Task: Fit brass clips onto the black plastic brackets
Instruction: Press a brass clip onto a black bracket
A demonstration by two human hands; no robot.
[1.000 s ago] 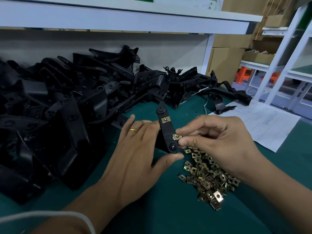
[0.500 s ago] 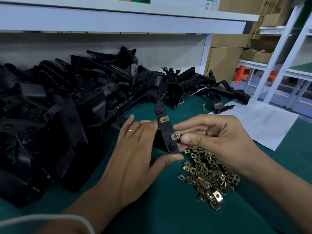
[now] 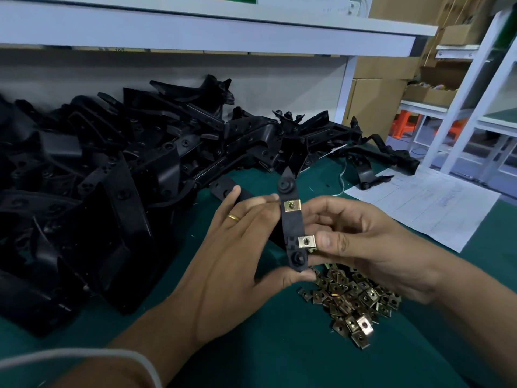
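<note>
A narrow black plastic bracket (image 3: 291,222) stands upright between my hands above the green table. My left hand (image 3: 232,256) grips it, fingers behind it and thumb under its lower end. One brass clip (image 3: 292,205) sits on the upper part of the bracket. A second brass clip (image 3: 306,241) sits on its right edge lower down, where my right hand (image 3: 363,242) pinches it with the thumb pressing against it. Another clip seems tucked under that thumb. A heap of loose brass clips (image 3: 352,301) lies on the table below my right hand.
A big pile of black plastic brackets (image 3: 112,177) covers the left and back of the green table (image 3: 279,354). A printed paper sheet (image 3: 425,203) lies at the right. A white shelf (image 3: 195,29) overhangs the back; cardboard boxes (image 3: 375,99) and white racks stand beyond.
My right hand has pushed the second clip further onto the bracket's right edge. Both hands have raised the bracket a little and turned it more upright.
</note>
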